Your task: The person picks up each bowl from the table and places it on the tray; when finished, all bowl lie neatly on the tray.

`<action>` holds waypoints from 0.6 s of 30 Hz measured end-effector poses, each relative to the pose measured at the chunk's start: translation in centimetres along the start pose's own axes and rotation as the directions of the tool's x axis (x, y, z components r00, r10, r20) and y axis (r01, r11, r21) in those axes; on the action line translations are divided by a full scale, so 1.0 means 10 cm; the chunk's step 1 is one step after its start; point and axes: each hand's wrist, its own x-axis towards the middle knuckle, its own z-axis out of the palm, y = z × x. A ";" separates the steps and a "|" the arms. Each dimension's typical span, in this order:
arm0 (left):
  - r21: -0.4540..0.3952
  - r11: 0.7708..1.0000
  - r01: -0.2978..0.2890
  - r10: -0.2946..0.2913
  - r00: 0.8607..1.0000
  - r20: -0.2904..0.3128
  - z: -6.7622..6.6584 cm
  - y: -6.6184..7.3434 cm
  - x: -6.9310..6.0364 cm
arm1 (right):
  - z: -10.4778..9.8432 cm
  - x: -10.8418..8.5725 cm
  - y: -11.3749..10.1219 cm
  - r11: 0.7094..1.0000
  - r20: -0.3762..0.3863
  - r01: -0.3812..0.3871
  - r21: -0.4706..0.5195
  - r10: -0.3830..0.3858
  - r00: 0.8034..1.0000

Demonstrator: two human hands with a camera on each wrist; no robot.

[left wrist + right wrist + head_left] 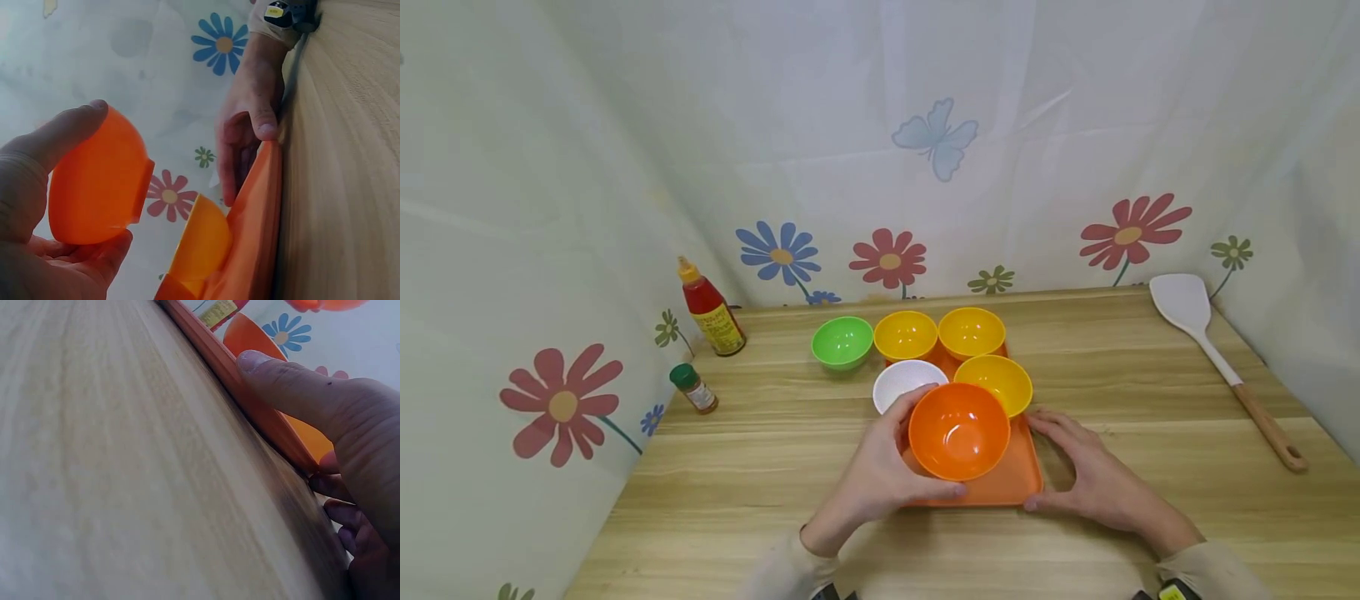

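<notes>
Gripping the orange bowl (959, 429), the left hand (880, 468) holds it above the orange tray (1021, 471); the right hand (1096, 477), thumb and fingers spread apart, touches the tray's right side near a yellow bowl (1000, 382).

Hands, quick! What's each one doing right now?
Left hand: closed around the orange bowl, holding it up.
Right hand: open, touching the orange tray at its edge.
</notes>
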 end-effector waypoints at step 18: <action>0.138 0.990 -0.003 -0.008 0.997 0.080 0.24 -0.32 0.05 | -0.02 0.00 -0.02 0.999 0.023 -0.036 -0.005 0.037 0.999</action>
